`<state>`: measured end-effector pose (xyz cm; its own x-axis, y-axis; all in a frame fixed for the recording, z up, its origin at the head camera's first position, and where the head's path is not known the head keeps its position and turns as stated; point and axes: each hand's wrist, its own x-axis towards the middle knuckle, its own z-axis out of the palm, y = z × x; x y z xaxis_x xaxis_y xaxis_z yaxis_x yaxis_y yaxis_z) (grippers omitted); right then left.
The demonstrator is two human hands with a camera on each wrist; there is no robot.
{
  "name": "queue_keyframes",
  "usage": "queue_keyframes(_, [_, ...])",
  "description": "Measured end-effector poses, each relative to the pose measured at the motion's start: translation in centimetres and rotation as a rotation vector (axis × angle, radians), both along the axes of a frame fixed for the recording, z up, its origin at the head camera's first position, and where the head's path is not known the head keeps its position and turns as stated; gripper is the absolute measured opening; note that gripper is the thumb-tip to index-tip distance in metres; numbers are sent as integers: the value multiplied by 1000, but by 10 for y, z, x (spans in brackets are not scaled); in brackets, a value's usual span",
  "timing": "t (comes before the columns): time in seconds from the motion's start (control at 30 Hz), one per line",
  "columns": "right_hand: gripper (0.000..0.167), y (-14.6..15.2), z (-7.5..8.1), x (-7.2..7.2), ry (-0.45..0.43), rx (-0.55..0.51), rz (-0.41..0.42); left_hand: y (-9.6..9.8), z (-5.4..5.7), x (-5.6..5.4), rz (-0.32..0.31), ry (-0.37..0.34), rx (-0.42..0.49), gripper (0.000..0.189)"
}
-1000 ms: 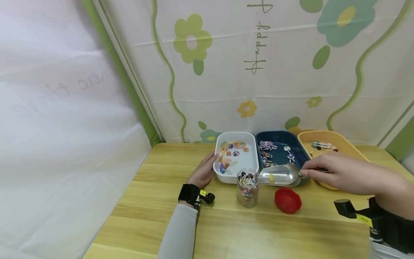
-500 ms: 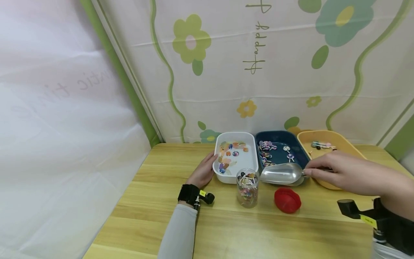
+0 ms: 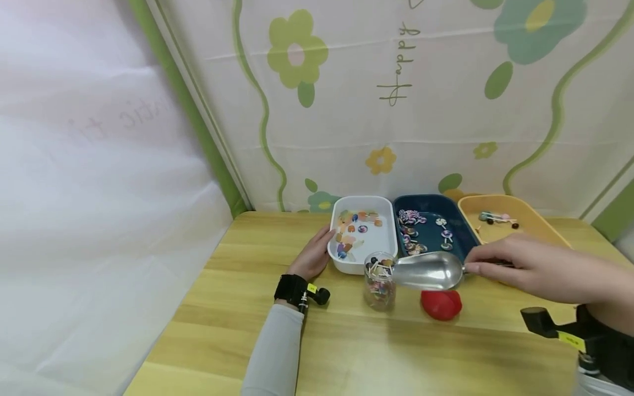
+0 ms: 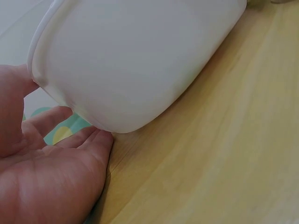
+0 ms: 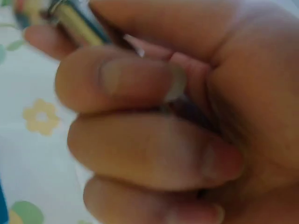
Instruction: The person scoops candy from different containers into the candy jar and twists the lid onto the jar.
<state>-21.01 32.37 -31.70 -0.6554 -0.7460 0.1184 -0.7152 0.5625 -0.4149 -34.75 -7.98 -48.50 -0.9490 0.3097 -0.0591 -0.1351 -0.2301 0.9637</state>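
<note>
My left hand (image 3: pixel 311 257) rests against the left side of the white tray (image 3: pixel 350 267), which holds several small candy-like pieces. Its thumb touches near the rim, with relaxed fingers along the lower wall (image 4: pixel 98 142). My right hand (image 3: pixel 520 267) grips the thin handle of a metal scoop (image 3: pixel 430 270), fingers curled round it in the right wrist view. The scoop's tip overlaps the mouth of a clear jar (image 3: pixel 380 294), and no candy shows in its bowl. Small lollipop-like candies (image 3: pixel 380 268) fill the jar to near its mouth.
A red cap-like piece (image 3: pixel 442 306) lies right of the jar, partly hidden by the scoop. A dark blue tray (image 3: pixel 433 204) and a yellow tray (image 3: pixel 537 228), both with small lollipops, stand right of the white one. A printed curtain (image 3: pixel 346 121) hangs behind the table (image 3: pixel 346 352).
A yellow candy in the scoop has left it, and more candy shows at the jar's mouth. The scoop drew back right, then returned over the jar, tilting. My left hand stays put.
</note>
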Motion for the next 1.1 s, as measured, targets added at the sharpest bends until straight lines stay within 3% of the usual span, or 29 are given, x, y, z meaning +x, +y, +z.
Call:
queue_keyframes(0.07, [27, -2, -6, 2, -48, -43, 83, 1, 0, 0, -4, -1, 3, 55])
queue_keyframes(0.17, [28, -2, -19, 5, -163, -68, 130, 2, -1, 0, -1, -12, 14, 55])
queue_keyframes(0.47, [22, 23, -95, 13, -439, -119, 201, 3, 1, 2, 16, -22, 19, 55])
queue_keyframes(0.6, [22, 33, -115, 11, -519, -141, 201, 0, 4, 1, 17, -12, 3, 54])
queue_keyframes(0.8, [22, 38, -126, 4, -564, -143, 174, -3, 4, 3, 26, -13, 1, 54])
queue_keyframes(0.97, [19, 45, -125, 3, -593, -102, 117, -2, 3, 3, 31, -19, -1, 55])
queue_keyframes(1.1, [14, 49, -116, 4, -496, -18, 50, 0, 10, 2, 83, 4, -87, 54])
